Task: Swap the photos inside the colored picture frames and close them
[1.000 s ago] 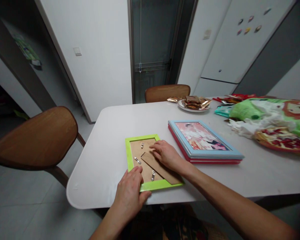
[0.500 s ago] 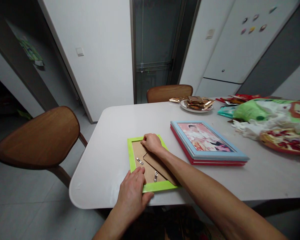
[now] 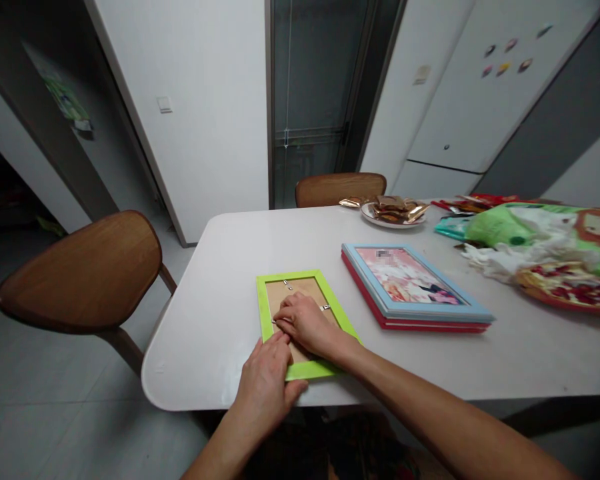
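A lime-green picture frame (image 3: 305,275) lies face down on the white table, its brown backing board (image 3: 275,293) showing inside the border. Small metal clips (image 3: 325,307) sit along the backing's edges. My left hand (image 3: 265,373) grips the frame's near left corner, fingers over the border and thumb against the front edge. Over the middle of the backing is my right hand (image 3: 307,325), its fingers pinched at a metal clip on the left side, mostly covered by the fingertips. To the right lies a stack of frames, a light blue picture frame (image 3: 430,311) on top and red ones (image 3: 360,291) beneath.
A plate (image 3: 387,223) of gold-wrapped snacks stands at the table's back edge. Green packaging (image 3: 500,227), crumpled white paper and a dish of red-and-cream food (image 3: 570,283) occupy the right side. Wooden chairs stand left (image 3: 80,273) and behind (image 3: 340,190) the white table (image 3: 205,300).
My right hand has moved from the frame's far edge toward me, onto the left-side clip. It uncovers more clips and the far end of the backing. My left hand stays at the corner.
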